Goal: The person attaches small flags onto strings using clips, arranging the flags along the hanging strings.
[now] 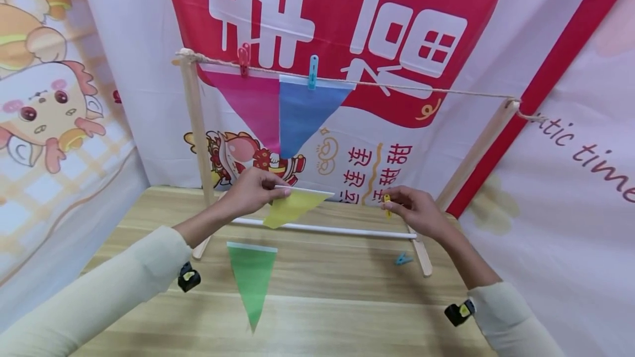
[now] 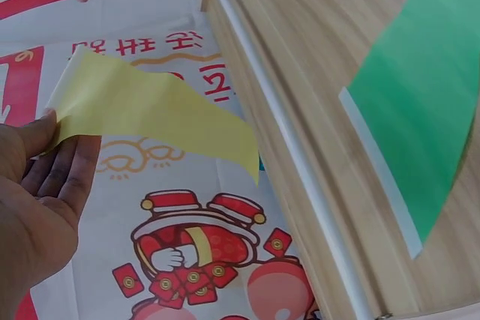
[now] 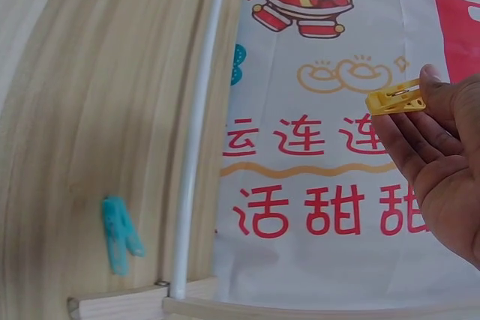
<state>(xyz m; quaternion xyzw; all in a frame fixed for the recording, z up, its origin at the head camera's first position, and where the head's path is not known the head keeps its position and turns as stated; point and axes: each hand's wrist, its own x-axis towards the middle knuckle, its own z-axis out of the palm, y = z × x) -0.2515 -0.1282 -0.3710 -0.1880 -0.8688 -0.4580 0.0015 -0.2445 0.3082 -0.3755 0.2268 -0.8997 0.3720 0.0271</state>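
Note:
My left hand [image 1: 254,193] pinches a yellow triangular pennant [image 1: 296,206] by one end of its white top strip, and the pennant hangs above the table. In the right wrist view, a yellow clothespin [image 3: 396,98] sits between the thumb and fingers of my right hand [image 1: 416,209]. Above both hands runs a string [image 1: 412,87] tied between two wooden posts. A pink pennant [image 1: 248,92] hangs from it by a red clothespin [image 1: 243,59]. Beside that, a blue pennant [image 1: 312,109] hangs by a blue clothespin [image 1: 313,71]. The string's right half carries no pennant.
A green pennant [image 1: 253,280] lies on the wooden table [image 1: 337,324]. Near the right foot of the frame lies a teal clothespin [image 1: 403,259]. A white rod [image 1: 347,231] joins the posts low down. Printed cloth [image 1: 545,225] hangs behind and at the sides.

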